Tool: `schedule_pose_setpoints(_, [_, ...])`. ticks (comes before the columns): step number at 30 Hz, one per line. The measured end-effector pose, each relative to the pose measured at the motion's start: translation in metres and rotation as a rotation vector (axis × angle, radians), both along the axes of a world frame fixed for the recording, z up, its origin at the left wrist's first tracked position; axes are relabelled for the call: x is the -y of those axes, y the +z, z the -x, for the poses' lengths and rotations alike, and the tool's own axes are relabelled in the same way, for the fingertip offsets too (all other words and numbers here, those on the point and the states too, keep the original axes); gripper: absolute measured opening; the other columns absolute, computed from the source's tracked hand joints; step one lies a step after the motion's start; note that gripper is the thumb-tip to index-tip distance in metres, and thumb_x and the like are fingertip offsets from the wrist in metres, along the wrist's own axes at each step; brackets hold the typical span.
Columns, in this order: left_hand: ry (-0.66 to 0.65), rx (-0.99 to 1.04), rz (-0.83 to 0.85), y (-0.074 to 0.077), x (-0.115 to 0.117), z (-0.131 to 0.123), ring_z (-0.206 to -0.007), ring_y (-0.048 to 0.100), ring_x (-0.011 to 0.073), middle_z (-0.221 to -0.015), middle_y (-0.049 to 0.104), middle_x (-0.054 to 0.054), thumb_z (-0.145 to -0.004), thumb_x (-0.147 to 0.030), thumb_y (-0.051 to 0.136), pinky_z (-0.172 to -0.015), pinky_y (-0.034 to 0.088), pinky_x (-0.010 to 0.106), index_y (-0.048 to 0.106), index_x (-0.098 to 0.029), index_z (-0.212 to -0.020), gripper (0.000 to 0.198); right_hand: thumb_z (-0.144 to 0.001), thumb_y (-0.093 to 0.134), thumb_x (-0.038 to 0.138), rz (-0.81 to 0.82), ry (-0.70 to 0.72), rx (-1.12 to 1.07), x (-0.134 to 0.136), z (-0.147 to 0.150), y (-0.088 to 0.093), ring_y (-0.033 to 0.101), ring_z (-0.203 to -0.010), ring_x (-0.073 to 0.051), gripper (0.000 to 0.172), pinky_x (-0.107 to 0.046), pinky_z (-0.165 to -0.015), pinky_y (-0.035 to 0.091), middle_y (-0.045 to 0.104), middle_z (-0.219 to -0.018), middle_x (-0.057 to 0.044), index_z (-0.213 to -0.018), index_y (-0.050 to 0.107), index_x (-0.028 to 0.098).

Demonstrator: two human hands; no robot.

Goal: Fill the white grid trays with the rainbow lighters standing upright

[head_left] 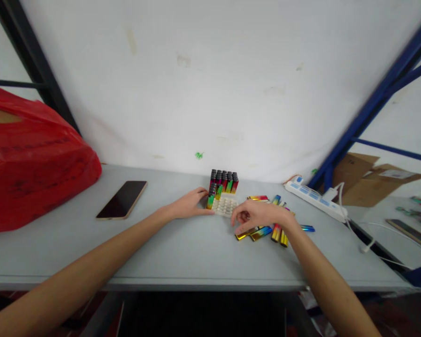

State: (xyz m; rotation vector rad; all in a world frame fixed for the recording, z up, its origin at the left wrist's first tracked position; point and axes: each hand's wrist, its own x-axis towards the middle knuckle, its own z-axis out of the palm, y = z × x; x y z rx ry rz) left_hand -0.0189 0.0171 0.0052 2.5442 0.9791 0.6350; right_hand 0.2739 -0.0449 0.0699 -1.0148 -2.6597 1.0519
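Note:
A white tray (225, 206) with rows of round sockets lies on the table, partly filled with upright lighters (228, 182) that have black tops and shiny multicoloured bodies. They fill the tray's back rows and part of its left side. My left hand (189, 204) holds the tray at its left side, thumb along the front corner and fingers beside the lighters. Over the loose lighters (276, 231) to the right, my right hand (254, 214) is half curled, with a gap between thumb and index finger. Its thumb is close to a gold lighter (243, 236); whether they touch is unclear.
A dark-screened phone (122, 200) lies at the left, near a large red plastic bag (35, 159). Behind the loose lighters, a white power strip (315, 200) with a plugged-in cable runs along the right. Cardboard boxes (368, 180) stand beyond the blue frame (375, 98). A white wall backs the table.

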Motion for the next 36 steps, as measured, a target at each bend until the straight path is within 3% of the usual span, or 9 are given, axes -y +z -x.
schedule_pose_setpoints(5, [0.016, 0.002, -0.004, -0.002, -0.002, 0.001, -0.125, 0.063, 0.0348, -0.135, 0.065, 0.015, -0.082, -0.075, 0.072, -0.111, 0.050, 0.042, 0.066, -0.018, -0.130, 0.074, -0.065, 0.094, 0.031, -0.015, -0.001, 0.077, 0.006, 0.007, -0.001, 0.059, -0.065, -0.014, 0.033, -0.022, -0.057, 0.041, 0.066, -0.073, 0.004, -0.094, 0.081, 0.022])
schedule_pose_setpoints(11, [0.022, -0.022, -0.007, -0.001, -0.001, 0.001, -0.124, 0.064, 0.0344, -0.136, 0.064, 0.015, -0.083, -0.075, 0.071, -0.110, 0.050, 0.040, 0.065, -0.017, -0.131, 0.075, -0.078, 0.086, 0.026, -0.169, -0.021, 0.123, 0.003, 0.011, -0.005, 0.057, -0.064, -0.014, 0.015, -0.025, -0.061, 0.040, 0.068, -0.075, 0.002, -0.085, 0.075, 0.019])
schedule_pose_setpoints(16, [0.013, -0.030, 0.004, 0.000, 0.000, 0.000, -0.125, 0.063, 0.0353, -0.135, 0.064, 0.016, -0.085, -0.073, 0.071, -0.110, 0.050, 0.042, 0.066, -0.016, -0.130, 0.072, -0.093, 0.073, 0.040, -0.276, -0.174, -0.124, -0.003, 0.015, -0.006, 0.058, -0.061, -0.016, 0.020, -0.027, -0.060, 0.041, 0.066, -0.070, 0.002, -0.100, 0.072, 0.021])
schedule_pose_setpoints(19, [0.008, -0.028, 0.015, 0.000, 0.000, 0.001, -0.123, 0.064, 0.0353, -0.133, 0.065, 0.016, -0.085, -0.072, 0.071, -0.110, 0.050, 0.041, 0.066, -0.015, -0.129, 0.072, -0.095, 0.068, 0.048, -0.305, -0.309, -0.371, -0.008, 0.019, -0.006, 0.059, -0.064, -0.016, 0.030, -0.028, -0.061, 0.046, 0.073, -0.087, -0.003, -0.111, 0.072, 0.022])
schedule_pose_setpoints(21, [0.007, -0.025, 0.013, 0.000, 0.000, 0.001, -0.123, 0.064, 0.0349, -0.133, 0.065, 0.015, -0.085, -0.072, 0.071, -0.110, 0.050, 0.041, 0.066, -0.016, -0.130, 0.071, -0.093, 0.069, 0.054, -0.252, -0.400, -0.528, -0.012, 0.021, -0.008, 0.059, -0.066, -0.015, 0.036, -0.030, -0.062, 0.049, 0.074, -0.096, -0.005, -0.109, 0.073, 0.022])
schedule_pose_setpoints(24, [-0.004, -0.014, -0.001, 0.000, 0.000, 0.001, -0.125, 0.063, 0.0348, -0.136, 0.064, 0.015, -0.086, -0.071, 0.071, -0.111, 0.050, 0.042, 0.064, -0.018, -0.132, 0.071, -0.083, 0.079, 0.059, -0.093, -0.539, -0.757, -0.019, 0.023, -0.015, 0.062, -0.066, -0.015, 0.041, -0.031, -0.068, 0.054, 0.073, -0.087, -0.003, -0.095, 0.074, 0.020])
schedule_pose_setpoints(29, [-0.008, -0.005, -0.008, -0.001, -0.001, 0.001, -0.125, 0.064, 0.0352, -0.136, 0.065, 0.015, -0.085, -0.070, 0.072, -0.111, 0.050, 0.042, 0.064, -0.017, -0.132, 0.071, -0.064, 0.096, 0.051, 0.204, -0.642, -1.021, -0.025, 0.023, -0.024, 0.070, -0.077, -0.017, 0.047, -0.035, -0.085, 0.058, 0.073, -0.082, -0.001, -0.079, 0.064, 0.020])
schedule_pose_setpoints(33, [-0.011, -0.005, -0.007, -0.002, -0.002, 0.001, -0.125, 0.064, 0.0356, -0.135, 0.066, 0.015, -0.085, -0.069, 0.073, -0.111, 0.050, 0.043, 0.065, -0.017, -0.132, 0.070, -0.060, 0.100, 0.039, 0.390, -0.629, -1.078, -0.022, 0.024, -0.023, 0.072, -0.084, -0.019, 0.053, -0.037, -0.088, 0.058, 0.074, -0.086, 0.000, -0.096, 0.065, 0.023])
schedule_pose_setpoints(36, [-0.006, -0.015, -0.007, -0.002, -0.002, 0.001, -0.125, 0.064, 0.0354, -0.136, 0.065, 0.015, -0.086, -0.068, 0.073, -0.112, 0.050, 0.043, 0.064, -0.016, -0.132, 0.070, -0.069, 0.094, 0.041, 0.395, -0.564, -1.044, -0.019, 0.029, -0.024, 0.066, -0.079, -0.015, 0.050, -0.031, -0.075, 0.057, 0.068, -0.088, 0.003, -0.107, 0.065, 0.026])
